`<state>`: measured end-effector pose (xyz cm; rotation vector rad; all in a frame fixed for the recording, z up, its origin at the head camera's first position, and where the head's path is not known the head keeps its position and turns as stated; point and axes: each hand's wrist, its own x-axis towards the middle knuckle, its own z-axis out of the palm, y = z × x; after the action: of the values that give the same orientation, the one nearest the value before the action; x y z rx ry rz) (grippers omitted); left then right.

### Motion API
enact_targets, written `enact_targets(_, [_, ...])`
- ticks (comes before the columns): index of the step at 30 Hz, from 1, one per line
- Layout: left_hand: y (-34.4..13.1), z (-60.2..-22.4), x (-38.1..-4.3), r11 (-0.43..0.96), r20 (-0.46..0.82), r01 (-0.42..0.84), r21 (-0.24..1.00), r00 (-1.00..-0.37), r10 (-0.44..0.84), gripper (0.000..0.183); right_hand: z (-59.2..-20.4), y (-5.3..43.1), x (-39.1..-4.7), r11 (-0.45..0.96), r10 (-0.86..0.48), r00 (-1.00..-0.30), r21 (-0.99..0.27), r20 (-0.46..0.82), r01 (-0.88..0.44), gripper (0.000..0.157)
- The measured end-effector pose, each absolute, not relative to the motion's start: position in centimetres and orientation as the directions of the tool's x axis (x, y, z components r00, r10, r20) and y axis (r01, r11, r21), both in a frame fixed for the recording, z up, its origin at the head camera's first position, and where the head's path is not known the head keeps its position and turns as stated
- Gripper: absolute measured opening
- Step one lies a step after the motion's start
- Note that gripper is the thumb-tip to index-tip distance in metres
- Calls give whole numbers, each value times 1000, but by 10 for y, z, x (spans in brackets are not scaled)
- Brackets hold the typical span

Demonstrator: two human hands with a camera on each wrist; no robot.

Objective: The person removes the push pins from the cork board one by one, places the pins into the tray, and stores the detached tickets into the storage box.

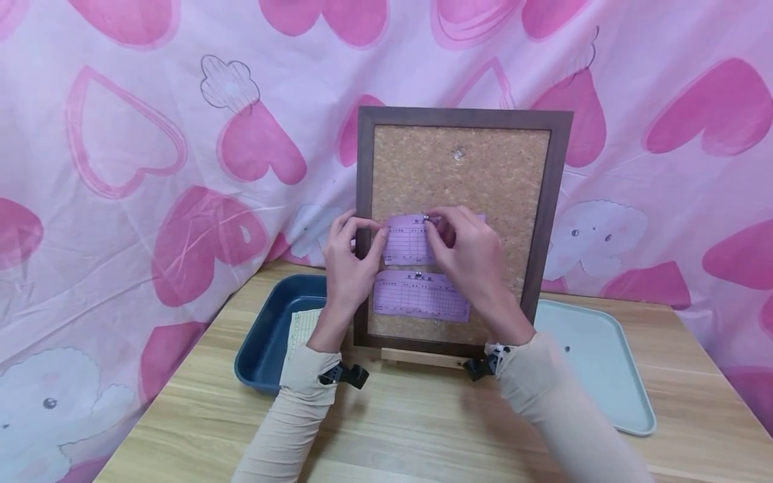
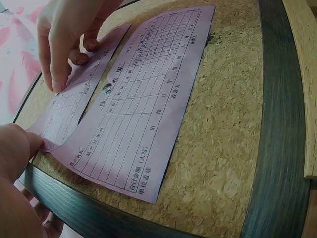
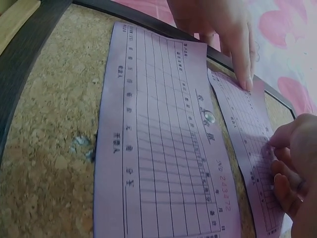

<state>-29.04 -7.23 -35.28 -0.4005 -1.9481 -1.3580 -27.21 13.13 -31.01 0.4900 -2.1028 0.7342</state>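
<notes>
A framed corkboard point(image 1: 455, 181) stands upright on a small wooden easel point(image 1: 423, 357). Two purple receipt slips are against the cork, one above the other. My left hand point(image 1: 353, 258) pinches the left edge of the upper receipt slip point(image 1: 403, 245), beside the frame's left side. At that slip's top edge, my right hand point(image 1: 474, 251) pinches a small push pin point(image 1: 426, 218) between thumb and index finger; the pin's point is hidden. A round-headed pin point(image 3: 209, 117) holds the lower receipt slip point(image 3: 163, 129) near its printed heading.
Left of the board, a dark blue tray point(image 1: 256, 365) holds pale yellow paper slips point(image 1: 302, 329). A light blue tray point(image 1: 598, 376) lies to the right with a small dark item point(image 1: 567, 349) on it. Another pin point(image 1: 459, 153) sits high on the cork. Patterned pink cloth hangs behind.
</notes>
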Motion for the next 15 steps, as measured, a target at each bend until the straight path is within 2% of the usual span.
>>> enact_targets(15, [-67,-351,-290,394,703,605,692,-689,-178,19,-309,128,-270,764,-4,-594,-381,804,-520,15])
